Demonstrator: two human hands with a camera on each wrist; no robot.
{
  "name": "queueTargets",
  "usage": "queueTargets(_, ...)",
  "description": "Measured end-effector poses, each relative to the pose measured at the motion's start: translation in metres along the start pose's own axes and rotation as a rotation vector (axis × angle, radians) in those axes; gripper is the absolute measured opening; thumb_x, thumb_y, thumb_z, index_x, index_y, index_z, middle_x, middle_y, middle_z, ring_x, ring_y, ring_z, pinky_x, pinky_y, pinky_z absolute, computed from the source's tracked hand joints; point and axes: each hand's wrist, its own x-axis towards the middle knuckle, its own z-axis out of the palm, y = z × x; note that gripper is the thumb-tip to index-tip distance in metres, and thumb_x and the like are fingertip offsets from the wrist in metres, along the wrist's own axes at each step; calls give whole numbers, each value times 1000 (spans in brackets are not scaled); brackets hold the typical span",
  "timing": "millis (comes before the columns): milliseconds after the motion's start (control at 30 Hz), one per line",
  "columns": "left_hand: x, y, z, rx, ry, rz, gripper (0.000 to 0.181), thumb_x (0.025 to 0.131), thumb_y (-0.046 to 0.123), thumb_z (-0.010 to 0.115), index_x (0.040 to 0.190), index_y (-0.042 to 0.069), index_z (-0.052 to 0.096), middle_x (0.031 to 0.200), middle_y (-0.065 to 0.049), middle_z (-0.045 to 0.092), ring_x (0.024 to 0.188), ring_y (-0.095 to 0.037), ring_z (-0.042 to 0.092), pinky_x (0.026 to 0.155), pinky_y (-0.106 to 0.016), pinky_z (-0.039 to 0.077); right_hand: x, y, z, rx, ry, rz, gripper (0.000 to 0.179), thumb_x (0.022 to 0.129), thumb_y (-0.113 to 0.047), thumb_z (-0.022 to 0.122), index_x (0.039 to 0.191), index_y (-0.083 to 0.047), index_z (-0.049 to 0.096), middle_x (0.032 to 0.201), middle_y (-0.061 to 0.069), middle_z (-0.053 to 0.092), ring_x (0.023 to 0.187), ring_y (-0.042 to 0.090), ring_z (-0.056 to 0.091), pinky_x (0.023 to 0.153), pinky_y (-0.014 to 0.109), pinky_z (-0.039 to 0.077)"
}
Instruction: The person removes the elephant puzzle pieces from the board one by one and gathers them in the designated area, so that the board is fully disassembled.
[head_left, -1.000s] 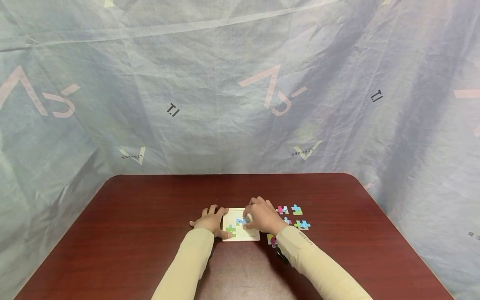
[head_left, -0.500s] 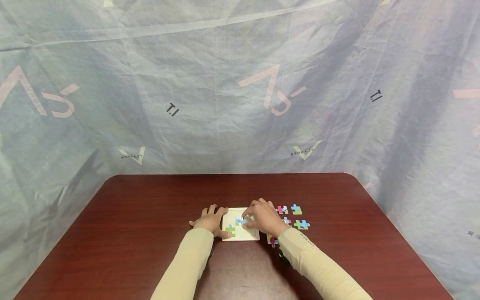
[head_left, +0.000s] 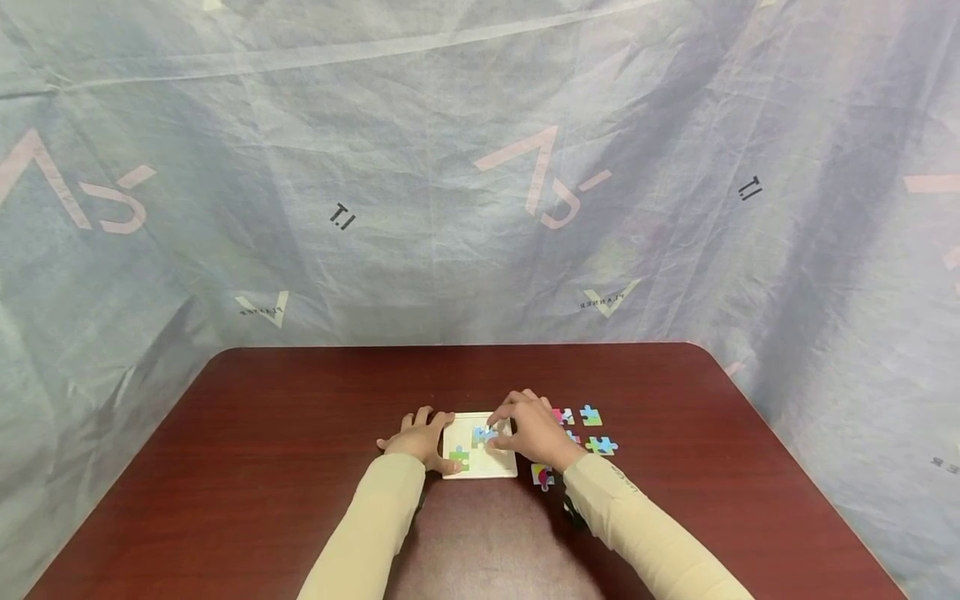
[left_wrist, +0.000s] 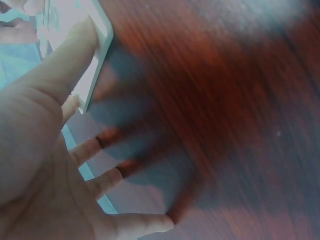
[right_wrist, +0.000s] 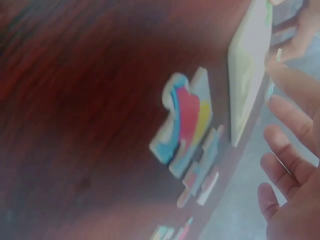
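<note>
A pale square puzzle tray (head_left: pixel 491 468) lies on the table in the head view, between both hands. My left hand (head_left: pixel 416 439) is spread at its left side, the thumb resting on the near left corner. Thumb and index finger of my right hand (head_left: pixel 534 432) pinch a blue puzzle piece (head_left: pixel 482 435) over the middle of the tray; only a sliver of the piece shows in the right wrist view. Whether it touches the tray bottom, I cannot tell. A green puzzle piece (head_left: pixel 459 457) sits in the tray's near left corner, beside my left thumb.
Several loose puzzle pieces lie right of the tray: a green and blue piece (head_left: pixel 591 417), another such piece (head_left: pixel 602 446), a pink and white piece (head_left: pixel 564 416), and a yellow and pink piece (head_left: pixel 542 476). The reddish-brown table (head_left: pixel 300 467) ends at a grey cloth (head_left: pixel 435 250).
My right hand has shifted slightly toward the far side, still pinching the blue piece. The left hand keeps its place on the tray. The head view has tilted a little.
</note>
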Motion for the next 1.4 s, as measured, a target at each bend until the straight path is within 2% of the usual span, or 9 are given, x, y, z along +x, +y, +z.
queueTargets(267, -11, 3, -9, -5, 0, 8, 80, 86, 27, 84, 154, 17, 43, 162, -21, 25, 149, -47, 22, 101, -84, 22, -9, 5, -16, 2, 17, 13, 23, 87, -24, 83, 107, -16, 79, 107, 5, 64, 102, 23, 52, 86, 46, 37)
queueTargets(433, -16, 4, -13, -3, 6, 23, 80, 86, 25, 84, 154, 15, 43, 161, -23, 26, 148, -49, 22, 100, -84, 23, -17, 10, -26, 23, 25, 13, 24, 87, -23, 83, 109, -14, 78, 107, 6, 64, 102, 22, 51, 83, 44, 35)
queueTargets(800, -10, 0, -12, -4, -1, 17, 80, 87, 24, 84, 154, 16, 41, 161, -22, 25, 149, -48, 21, 99, -86, 22, -36, 27, -43, -25, 62, 18, 25, 84, -22, 86, 107, -14, 79, 104, 5, 64, 101, 22, 52, 85, 43, 35)
queueTargets(967, -12, 3, -12, 18, -5, 26, 80, 86, 25, 85, 153, 16, 43, 159, -22, 27, 147, -48, 23, 98, -85, 24, -51, 37, -45, -57, 72, 17, 25, 83, -23, 87, 106, -18, 79, 104, 1, 63, 103, 23, 53, 84, 42, 36)
queueTargets(1100, -12, 6, -11, 16, -2, 31, 80, 85, 25, 85, 153, 16, 43, 158, -22, 29, 147, -48, 23, 98, -85, 24, -66, 45, -47, -56, 64, 38, 24, 83, -23, 86, 106, -17, 79, 104, -1, 62, 103, 22, 53, 85, 44, 37)
queueTargets(1133, -13, 6, -11, 16, -3, 32, 80, 85, 25, 85, 153, 16, 43, 158, -22, 29, 147, -48, 23, 98, -85, 24, -70, 47, -48, -50, 57, 50, 24, 84, -23, 86, 106, -17, 79, 106, 0, 62, 108, 25, 54, 88, 46, 38)
queueTargets(1300, -7, 3, -6, 22, -4, 30, 82, 85, 26, 85, 154, 17, 42, 159, -21, 28, 147, -48, 23, 98, -86, 24, -85, 55, -50, -59, 44, 77, 25, 85, -24, 85, 108, -17, 78, 109, 0, 63, 110, 26, 54, 88, 48, 38)
queueTargets(1400, -10, 5, -8, 14, -8, 27, 81, 86, 25, 85, 154, 16, 42, 159, -21, 28, 148, -48, 23, 98, -85, 23, -92, 58, -51, -64, 48, 70, 25, 85, -26, 85, 108, -18, 78, 106, -3, 62, 104, 22, 53, 84, 45, 37)
